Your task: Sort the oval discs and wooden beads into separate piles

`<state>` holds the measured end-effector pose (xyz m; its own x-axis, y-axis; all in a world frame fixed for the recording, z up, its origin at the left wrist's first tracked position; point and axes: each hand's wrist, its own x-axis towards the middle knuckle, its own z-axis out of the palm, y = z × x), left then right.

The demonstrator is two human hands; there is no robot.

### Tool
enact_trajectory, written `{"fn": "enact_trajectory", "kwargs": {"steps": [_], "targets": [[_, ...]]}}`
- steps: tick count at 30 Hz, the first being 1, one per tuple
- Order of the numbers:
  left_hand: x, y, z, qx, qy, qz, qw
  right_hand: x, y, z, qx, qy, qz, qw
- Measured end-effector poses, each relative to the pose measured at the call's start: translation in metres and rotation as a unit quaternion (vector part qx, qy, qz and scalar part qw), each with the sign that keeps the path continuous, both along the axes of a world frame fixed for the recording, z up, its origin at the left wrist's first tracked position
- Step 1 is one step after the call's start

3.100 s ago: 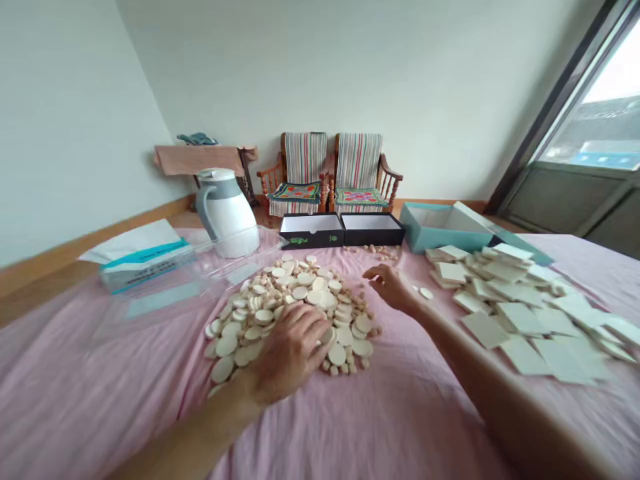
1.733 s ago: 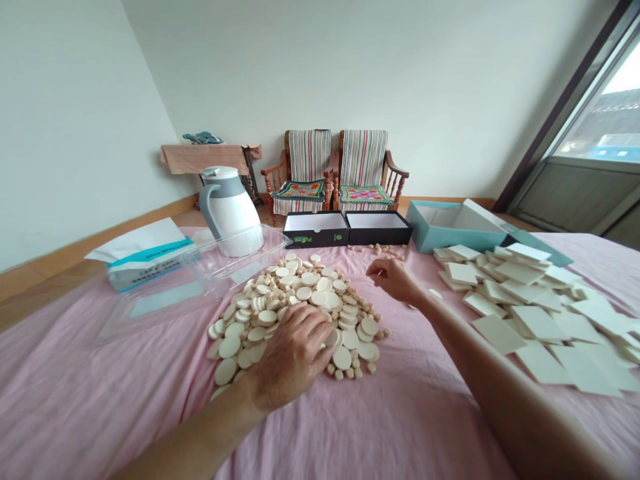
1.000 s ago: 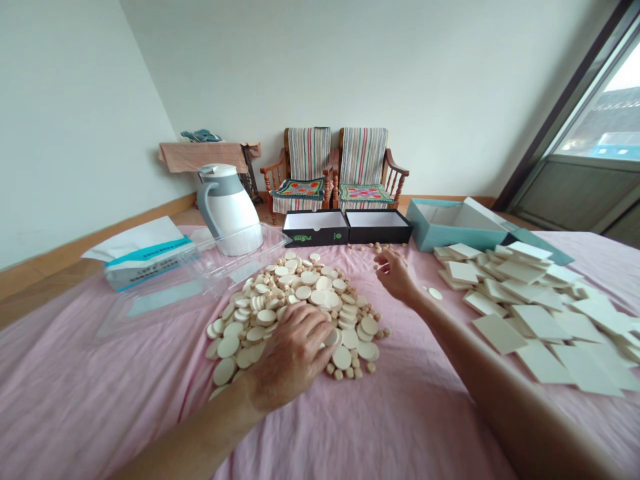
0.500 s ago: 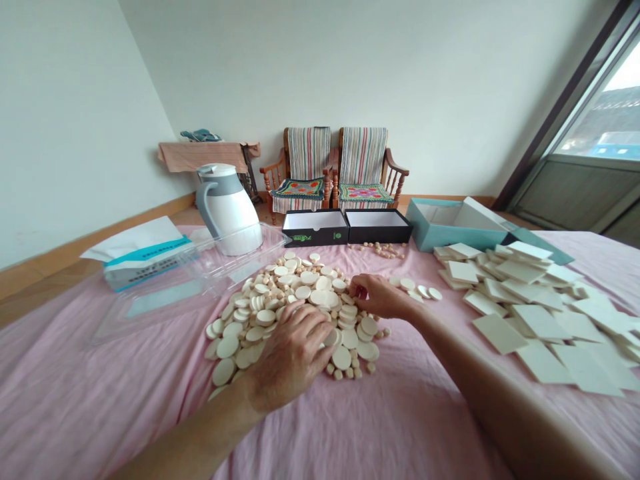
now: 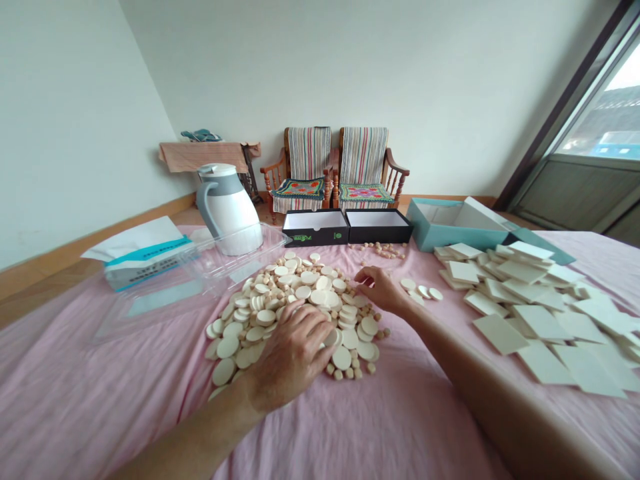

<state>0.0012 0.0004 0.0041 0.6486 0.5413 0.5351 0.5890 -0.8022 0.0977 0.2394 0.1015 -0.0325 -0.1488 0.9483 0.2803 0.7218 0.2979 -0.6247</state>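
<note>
A heap of cream-coloured round discs (image 5: 227,347) mixed with small wooden cubes (image 5: 338,375) lies in the middle of the cloth. Resting on the near side of this heap is my left hand (image 5: 293,350), palm down with its fingers spread over the discs. My right hand (image 5: 381,290) hovers at the heap's right edge, its fingers loosely bent and pointing left toward the pieces. Thumb and forefinger look apart, and nothing shows between them. Just right of that hand lie a few separate discs (image 5: 423,292).
Small wooden pieces (image 5: 383,249) lie before two black open boxes (image 5: 320,235). Square cream tiles (image 5: 543,322) pile up at right, near a teal box (image 5: 450,233). A clear plastic tray (image 5: 165,300), tissue pack (image 5: 147,260) and white-grey jug (image 5: 230,213) stand left.
My right hand has shifted slightly up and away from the heap, its fingers less curled, uncovering cubes at the right edge. My left hand has stayed in place.
</note>
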Motion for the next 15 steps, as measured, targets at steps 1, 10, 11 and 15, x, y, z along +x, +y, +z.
{"fn": "enact_trajectory", "kwargs": {"steps": [1, 10, 11, 15], "targets": [[0.0, 0.0, 0.0, -0.002, 0.002, 0.0, 1.0, -0.004, -0.003, 0.0, -0.007, -0.011, 0.007, 1.0], [0.0, -0.001, 0.001, -0.01, 0.008, 0.006, 1.0, -0.004, -0.006, -0.001, 0.021, -0.098, -0.03, 0.995], [0.0, -0.001, 0.001, -0.012, 0.009, 0.007, 1.0, 0.0, -0.004, -0.001, 0.027, -0.105, -0.053, 0.993], [0.0, -0.001, 0.001, -0.015, 0.01, 0.006, 1.0, 0.013, 0.003, 0.002, 0.055, -0.069, -0.158, 0.983]]}}
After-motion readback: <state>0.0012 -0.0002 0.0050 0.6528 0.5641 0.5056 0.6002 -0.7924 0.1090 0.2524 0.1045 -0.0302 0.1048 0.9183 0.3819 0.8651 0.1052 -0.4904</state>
